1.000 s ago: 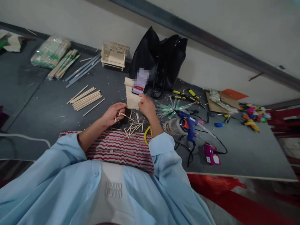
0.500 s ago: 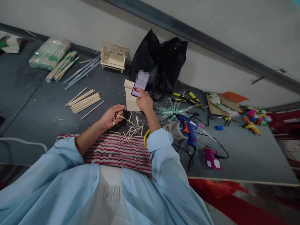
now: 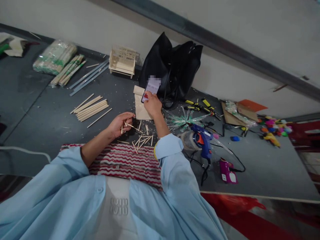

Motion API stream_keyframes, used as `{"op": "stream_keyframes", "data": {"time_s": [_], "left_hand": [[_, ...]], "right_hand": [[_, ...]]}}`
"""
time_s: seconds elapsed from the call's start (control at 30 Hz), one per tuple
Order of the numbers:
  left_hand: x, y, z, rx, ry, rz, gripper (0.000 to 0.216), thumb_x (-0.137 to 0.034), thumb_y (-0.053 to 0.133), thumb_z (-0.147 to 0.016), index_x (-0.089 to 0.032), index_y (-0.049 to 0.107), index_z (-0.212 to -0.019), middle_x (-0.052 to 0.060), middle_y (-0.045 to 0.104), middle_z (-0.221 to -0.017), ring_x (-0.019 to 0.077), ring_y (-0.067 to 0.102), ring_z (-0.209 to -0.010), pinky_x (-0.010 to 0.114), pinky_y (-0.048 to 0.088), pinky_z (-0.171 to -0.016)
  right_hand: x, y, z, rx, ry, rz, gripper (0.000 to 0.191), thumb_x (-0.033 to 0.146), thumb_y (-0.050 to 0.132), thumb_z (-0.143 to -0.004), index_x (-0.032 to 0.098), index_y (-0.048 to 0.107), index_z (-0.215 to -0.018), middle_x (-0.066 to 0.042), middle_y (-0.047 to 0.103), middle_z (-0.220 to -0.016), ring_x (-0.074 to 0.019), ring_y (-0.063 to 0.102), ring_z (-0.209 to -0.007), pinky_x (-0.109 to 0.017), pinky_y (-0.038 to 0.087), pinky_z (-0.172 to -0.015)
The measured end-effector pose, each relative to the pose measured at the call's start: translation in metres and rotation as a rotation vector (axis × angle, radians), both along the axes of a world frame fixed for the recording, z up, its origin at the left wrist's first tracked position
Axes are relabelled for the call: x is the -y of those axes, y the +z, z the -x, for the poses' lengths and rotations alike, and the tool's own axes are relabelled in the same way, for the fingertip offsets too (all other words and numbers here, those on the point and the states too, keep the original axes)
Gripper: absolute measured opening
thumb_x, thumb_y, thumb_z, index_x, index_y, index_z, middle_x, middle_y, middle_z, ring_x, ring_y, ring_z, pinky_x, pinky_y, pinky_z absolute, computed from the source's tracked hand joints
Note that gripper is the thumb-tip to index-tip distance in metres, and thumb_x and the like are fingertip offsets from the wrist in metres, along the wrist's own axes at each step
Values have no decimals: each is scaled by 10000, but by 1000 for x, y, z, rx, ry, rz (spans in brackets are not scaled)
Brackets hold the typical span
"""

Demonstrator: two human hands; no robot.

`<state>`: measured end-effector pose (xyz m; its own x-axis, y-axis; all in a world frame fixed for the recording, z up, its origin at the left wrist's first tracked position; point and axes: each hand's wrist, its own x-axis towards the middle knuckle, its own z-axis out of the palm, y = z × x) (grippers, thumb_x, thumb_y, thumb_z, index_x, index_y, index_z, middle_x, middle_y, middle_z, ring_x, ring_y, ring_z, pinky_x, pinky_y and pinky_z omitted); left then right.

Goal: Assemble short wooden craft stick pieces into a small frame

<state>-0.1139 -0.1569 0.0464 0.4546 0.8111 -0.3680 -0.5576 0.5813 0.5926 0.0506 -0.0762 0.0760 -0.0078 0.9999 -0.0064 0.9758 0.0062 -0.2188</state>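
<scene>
My left hand (image 3: 120, 125) is closed on several short wooden sticks (image 3: 132, 126), which poke out between the fingers above the table. My right hand (image 3: 152, 104) reaches to the phone (image 3: 153, 87), a fingertip on its lit screen and the other fingers curled. Digits show on the screen, and a blurred patch hides its top. The phone leans at a slant by a beige cloth or paper (image 3: 142, 111). Between my hands and my body, more short sticks (image 3: 142, 142) lie loosely heaped at the edge of a red-striped mat (image 3: 122, 163).
Longer sticks (image 3: 92, 110) and wrapped bundles (image 3: 56, 60) lie left. A small wooden model (image 3: 122, 63) and black bag (image 3: 172, 66) stand behind. To the right are a blue glue gun (image 3: 205, 141), a clear jar (image 3: 188, 140), yellow-black pliers (image 3: 200, 107), a purple box (image 3: 228, 171) and cords.
My right hand has shifted slightly left and up over the phone, and the numbers on the screen show more plainly. The left hand stays put with its sticks. The view has tilted a little.
</scene>
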Motion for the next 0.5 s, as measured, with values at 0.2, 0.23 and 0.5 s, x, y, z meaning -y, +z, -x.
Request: {"op": "stream_keyframes", "data": {"time_s": [0.2, 0.23, 0.5], "left_hand": [[0, 1, 0, -3, -1, 6, 98, -184, 675, -750, -115, 606, -764, -84, 358, -444, 28, 281, -302, 114, 205, -275], [0, 1, 0, -2, -2, 9, 98, -183, 675, -752, -115, 605, -763, -84, 359, -444, 28, 282, -302, 113, 205, -275], [1, 9, 2, 65, 37, 36, 79, -166, 616, -826, -113, 603, -770, -90, 337, -435, 30, 268, -306, 112, 206, -269]], "right_hand": [[2, 2, 0, -16, 1, -17, 507, 152, 415, -863, 234, 497, -1356, -117, 605, -1193, -251, 610, -1049, -365, 497, -872], [4, 3, 0, -18, 2, -24, 511, 151, 409, -862, 231, 496, -1359, -119, 602, -1193, -253, 611, -1048, -367, 497, -872], [38, 17, 8, -46, 69, 4, 542, 129, 410, -829, 217, 512, -1353, -115, 608, -1204, -245, 605, -1066, -358, 492, -905]]}}
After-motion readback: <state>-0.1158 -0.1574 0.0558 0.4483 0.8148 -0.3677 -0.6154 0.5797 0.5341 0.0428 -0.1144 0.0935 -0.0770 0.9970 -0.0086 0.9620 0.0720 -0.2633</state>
